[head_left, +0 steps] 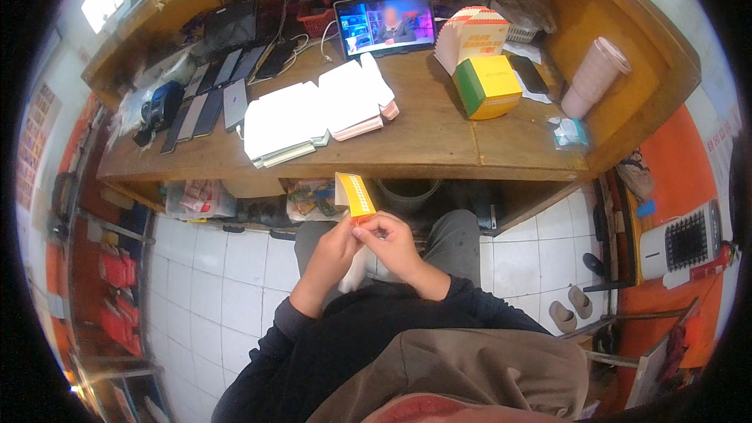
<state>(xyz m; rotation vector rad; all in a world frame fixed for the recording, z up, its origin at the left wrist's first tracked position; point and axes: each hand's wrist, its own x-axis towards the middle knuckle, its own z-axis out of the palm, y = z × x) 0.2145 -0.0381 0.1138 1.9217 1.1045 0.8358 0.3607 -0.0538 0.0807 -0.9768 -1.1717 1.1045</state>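
Observation:
Above my lap, just in front of the table edge, I hold a small yellow cardboard piece (359,197) with a white pattern and an orange lower end. A greyish flap stands out at its upper left. My left hand (330,252) pinches its lower end from the left. From the right, my right hand (392,246) grips the same end, the fingertips of both hands meeting there. On the table beyond lie flat white cardboard blanks (282,119) in a stack, beside a second stack of white blanks with pinkish edges (351,102).
At the right stand a yellow and green box (492,84), cream and red cartons (473,37) and a pale pink tumbler (591,78). A lit tablet (385,25) leans at the back. Several phones (210,112) lie at the left. A bucket (409,192) sits under the table.

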